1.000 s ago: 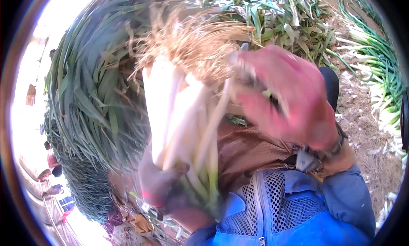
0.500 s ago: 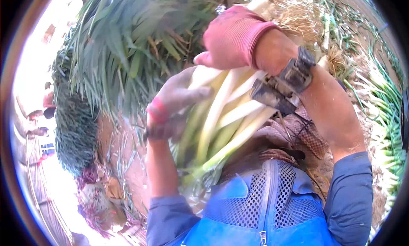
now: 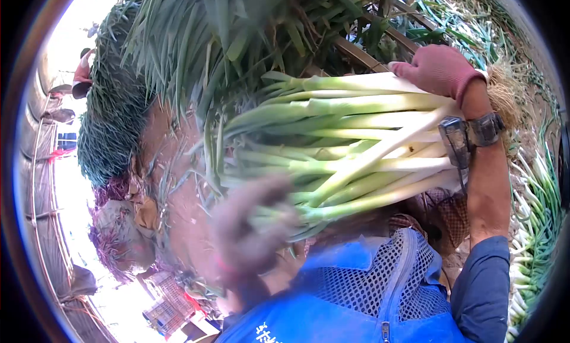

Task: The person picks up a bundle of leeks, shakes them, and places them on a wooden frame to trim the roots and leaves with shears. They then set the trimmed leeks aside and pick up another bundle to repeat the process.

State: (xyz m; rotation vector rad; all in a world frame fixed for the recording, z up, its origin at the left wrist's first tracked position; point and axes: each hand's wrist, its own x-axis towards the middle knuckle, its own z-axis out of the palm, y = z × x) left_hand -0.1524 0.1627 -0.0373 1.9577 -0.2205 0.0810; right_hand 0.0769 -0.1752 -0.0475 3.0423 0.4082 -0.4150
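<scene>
A bundle of large green onions (image 3: 368, 147) lies across my lap, white ends to the right and leaves fanning left. My right hand (image 3: 439, 73), in a pink glove, curls over the white ends at the bundle's upper right, with the thumb along the top stalk. A dark device and a watch-like band (image 3: 472, 135) sit on that wrist. Near the leafy end at the lower left is my left hand (image 3: 252, 224), in a greyish glove. It is smeared by motion, so its fingers are not readable. One stalk lies slantwise over the others.
A big heap of green leaves (image 3: 196, 46) rises in front of me, beside wooden slats (image 3: 356, 53). Another leafy pile (image 3: 113, 123) and a net sack (image 3: 122, 239) stand to the left. More green onions (image 3: 528, 230) lie in a row at the right.
My right hand has moved right to the white ends, and my left hand has moved down toward the leaves. The bundle now lies more level and spread out.
</scene>
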